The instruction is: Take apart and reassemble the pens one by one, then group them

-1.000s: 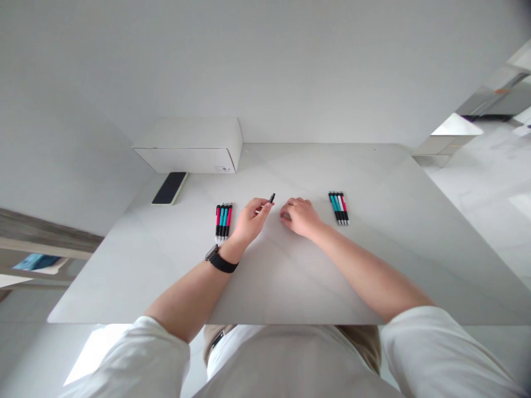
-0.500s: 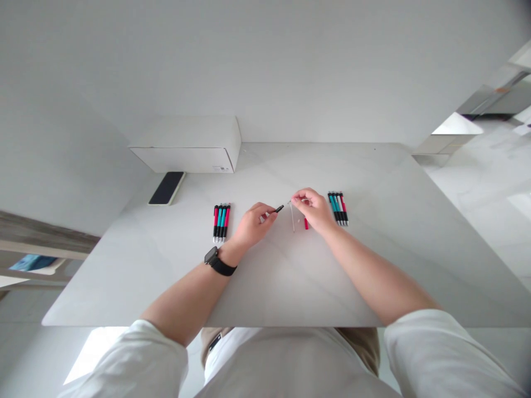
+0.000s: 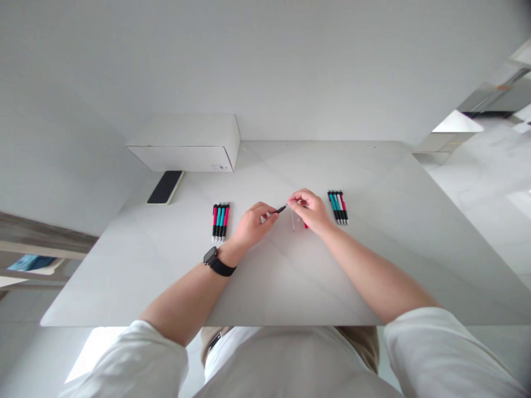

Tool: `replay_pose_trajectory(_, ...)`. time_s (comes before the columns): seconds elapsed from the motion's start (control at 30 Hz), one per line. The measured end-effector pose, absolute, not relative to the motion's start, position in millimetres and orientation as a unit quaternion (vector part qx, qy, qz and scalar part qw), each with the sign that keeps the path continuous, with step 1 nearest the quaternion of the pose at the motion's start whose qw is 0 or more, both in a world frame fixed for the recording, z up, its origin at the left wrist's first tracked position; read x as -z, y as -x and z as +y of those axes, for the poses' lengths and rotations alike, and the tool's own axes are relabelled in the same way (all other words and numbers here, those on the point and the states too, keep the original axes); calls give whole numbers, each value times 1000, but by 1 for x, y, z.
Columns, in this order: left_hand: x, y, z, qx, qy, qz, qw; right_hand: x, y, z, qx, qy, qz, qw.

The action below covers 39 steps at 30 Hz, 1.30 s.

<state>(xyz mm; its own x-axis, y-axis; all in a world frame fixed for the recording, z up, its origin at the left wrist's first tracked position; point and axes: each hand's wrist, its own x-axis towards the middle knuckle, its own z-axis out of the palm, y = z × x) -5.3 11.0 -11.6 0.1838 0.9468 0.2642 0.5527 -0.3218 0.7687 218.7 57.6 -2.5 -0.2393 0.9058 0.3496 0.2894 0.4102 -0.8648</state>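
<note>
My left hand (image 3: 254,222) pinches a black pen grip section (image 3: 281,209), which points up and to the right. Close to its far end, the fingertips of my right hand (image 3: 309,207) are pressed together on a tiny silvery piece, too small to make out for certain. Beneath my right hand a thin pale refill (image 3: 292,222) lies on the table. A red pen barrel (image 3: 306,225), partly hidden by that hand, and a tiny clear bit lie beside it.
A row of several assembled pens (image 3: 221,222) lies left of my hands, and another pen row (image 3: 338,207) lies to the right. Behind stand a white box (image 3: 182,157) and a dark-screened phone (image 3: 165,187) on the pale table (image 3: 274,287).
My right hand has moved slightly left, bringing its fingertips up to the end of the black grip section. It now covers more of the red barrel. My left hand has barely moved.
</note>
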Motion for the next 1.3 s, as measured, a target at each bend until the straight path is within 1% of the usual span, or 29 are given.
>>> replay_pose_trajectory(0.27,9,5,11,-377,-717,513,283,3,-219,57,-349,413,-707,455)
replay_pose_trajectory(0.43,8,5,11,-387,-706,511,300,-2,-219,54,-340,403,-734,429)
replay_pose_trajectory(0.5,8,6,11,-394,-697,511,313,-4,-222,56,-319,404,-743,426)
replay_pose_trajectory(0.6,7,7,11,-409,-679,505,340,-3,-230,62,-243,436,-757,421)
replay_pose_trajectory(0.67,7,7,12,-419,-663,498,369,-1,-234,65,-185,456,-785,376)
replay_pose_trajectory(0.77,7,7,12,-435,-639,492,401,3,-233,63,-122,487,-828,249)
replay_pose_trajectory(0.87,7,7,13,-453,-624,492,405,2,-224,52,-73,507,-849,128)
replay_pose_trajectory(0.93,7,8,13,-462,-617,494,401,-2,-216,43,-50,496,-863,78)
replay_pose_trajectory(1.1,5,9,12,-475,-612,499,389,-15,-201,21,-20,443,-896,6)
replay_pose_trajectory(1.3,8,10,14,-478,-616,497,380,-18,-190,1,-10,411,-911,-41)
